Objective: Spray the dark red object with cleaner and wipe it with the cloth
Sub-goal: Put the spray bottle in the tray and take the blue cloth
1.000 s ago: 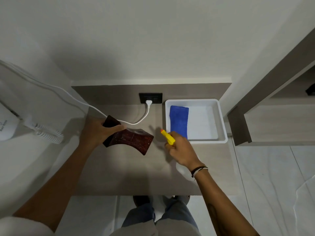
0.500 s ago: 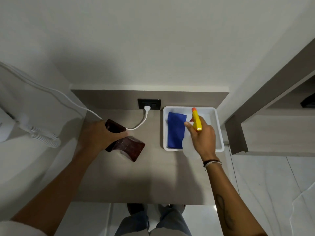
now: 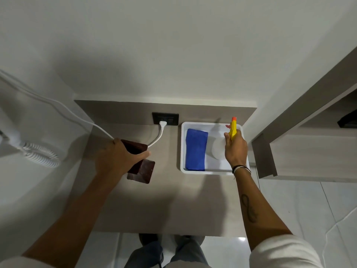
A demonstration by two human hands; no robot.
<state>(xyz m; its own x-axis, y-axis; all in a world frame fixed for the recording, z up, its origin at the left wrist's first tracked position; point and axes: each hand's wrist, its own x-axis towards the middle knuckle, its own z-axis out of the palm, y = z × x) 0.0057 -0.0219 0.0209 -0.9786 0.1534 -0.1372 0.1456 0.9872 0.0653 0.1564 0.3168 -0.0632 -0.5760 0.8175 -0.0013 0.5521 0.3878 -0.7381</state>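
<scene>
Right hand grips spray bottle over white tray beside blue cloth; left hand clamps dark red object on bench, wall socket behind.

Dark red speckled object showing on a pale grey-brown wood-grain table. Blue cloth lying in a white tray. Sprayer showing yellow with an orange tip. White cable, black socket.

one cloth, one bottle, one tray
</scene>
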